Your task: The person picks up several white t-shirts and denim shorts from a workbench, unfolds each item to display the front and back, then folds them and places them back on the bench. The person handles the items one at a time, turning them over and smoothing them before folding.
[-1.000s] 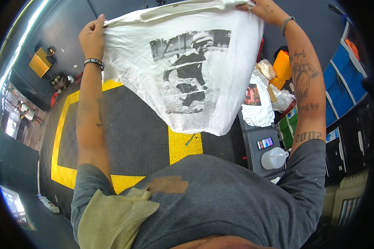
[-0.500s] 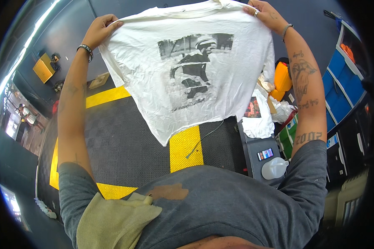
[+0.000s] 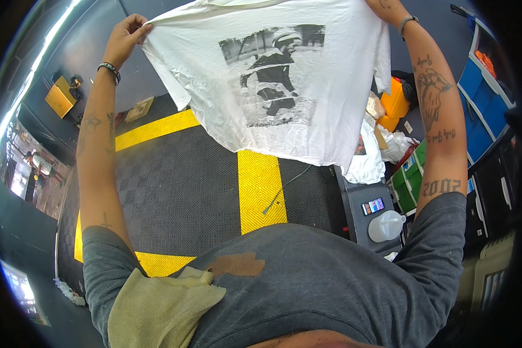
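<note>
A white T-shirt (image 3: 272, 104) with a grey and black printed picture of a figure hangs spread in the air in front of me. My left hand (image 3: 132, 36) pinches its upper left corner between thumb and fingers. My right hand (image 3: 383, 8) grips its upper right at the top edge of the view, fingers partly out of frame. An olive cloth (image 3: 151, 307) lies over my grey shirt beside my left upper arm.
Black and yellow tiled flooring (image 3: 174, 197) lies below. On the right, a dark table (image 3: 359, 226) bears white garments, a phone (image 3: 373, 205) and a plastic jug (image 3: 384, 227), beside blue and green bins (image 3: 481, 122) and an orange case (image 3: 395, 101). A person (image 3: 40, 165) is at the far left.
Over the last half second both hands have risen slightly with the shirt, and its lower edge has lifted, exposing more yellow floor stripe.
</note>
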The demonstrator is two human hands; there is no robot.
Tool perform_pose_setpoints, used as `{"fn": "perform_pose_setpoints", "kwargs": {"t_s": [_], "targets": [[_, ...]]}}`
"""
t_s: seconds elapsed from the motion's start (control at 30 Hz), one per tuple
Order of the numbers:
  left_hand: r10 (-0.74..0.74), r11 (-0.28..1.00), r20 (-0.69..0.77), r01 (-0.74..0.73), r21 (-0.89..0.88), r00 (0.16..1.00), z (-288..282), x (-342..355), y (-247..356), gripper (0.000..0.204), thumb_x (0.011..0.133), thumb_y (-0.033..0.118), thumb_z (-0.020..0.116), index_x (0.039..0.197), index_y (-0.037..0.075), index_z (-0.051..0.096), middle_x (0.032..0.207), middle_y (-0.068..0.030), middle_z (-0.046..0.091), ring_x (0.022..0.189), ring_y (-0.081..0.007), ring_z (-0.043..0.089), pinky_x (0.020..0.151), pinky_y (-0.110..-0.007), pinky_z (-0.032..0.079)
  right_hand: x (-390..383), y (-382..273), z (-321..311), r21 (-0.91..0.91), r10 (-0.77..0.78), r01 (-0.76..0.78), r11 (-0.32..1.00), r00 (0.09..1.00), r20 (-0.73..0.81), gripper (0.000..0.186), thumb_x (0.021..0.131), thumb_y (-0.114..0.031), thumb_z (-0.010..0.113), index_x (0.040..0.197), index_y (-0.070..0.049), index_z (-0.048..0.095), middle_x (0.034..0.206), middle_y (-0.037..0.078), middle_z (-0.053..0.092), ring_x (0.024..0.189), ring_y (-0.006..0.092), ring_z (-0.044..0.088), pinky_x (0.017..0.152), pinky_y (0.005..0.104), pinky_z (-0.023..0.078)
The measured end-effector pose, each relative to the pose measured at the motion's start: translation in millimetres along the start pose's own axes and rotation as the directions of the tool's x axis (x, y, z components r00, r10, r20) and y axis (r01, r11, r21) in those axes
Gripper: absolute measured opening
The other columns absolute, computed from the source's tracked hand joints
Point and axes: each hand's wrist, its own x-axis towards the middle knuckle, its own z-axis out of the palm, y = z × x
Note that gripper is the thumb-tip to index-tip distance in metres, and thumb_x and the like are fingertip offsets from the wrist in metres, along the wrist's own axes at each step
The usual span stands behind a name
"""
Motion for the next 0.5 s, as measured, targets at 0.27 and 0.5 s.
{"fn": "perform_pose_setpoints", "kwargs": {"t_s": [0.27, 0.5], "targets": [[-0.182, 0.979, -0.061, 0.187, 0.078, 0.981, 6, 19, -17, 0.019, 0.098, 0.026, 0.076, 0.099, 0.008, 0.072, 0.083, 0.0046, 0.069, 0.071, -0.0044, 0.056, 0.067, -0.021, 0.045, 2, 6, 0, -0.013, -0.004, 0.004, 1.000, 1.000, -0.024, 0.016, 0.103, -0.017, 0.066, 0.098, -0.001, 0.064, 0.074, 0.006, 0.063, 0.072, 0.0136, 0.055, 0.065, 0.0332, 0.048], [-0.210, 0.975, -0.083, 0.215, 0.059, 0.974, 23, 43, -42, 0.021, 0.098, 0.029, 0.077, 0.101, 0.008, 0.075, 0.085, 0.0050, 0.069, 0.075, -0.0045, 0.057, 0.069, -0.022, 0.045, 8, 9, -2, 0.011, 0.110, -0.119, 0.993, 0.945, 0.307, 0.028, 0.098, -0.028, 0.073, 0.095, -0.001, 0.070, 0.078, 0.004, 0.068, 0.075, 0.0114, 0.058, 0.068, 0.0322, 0.050]]}}
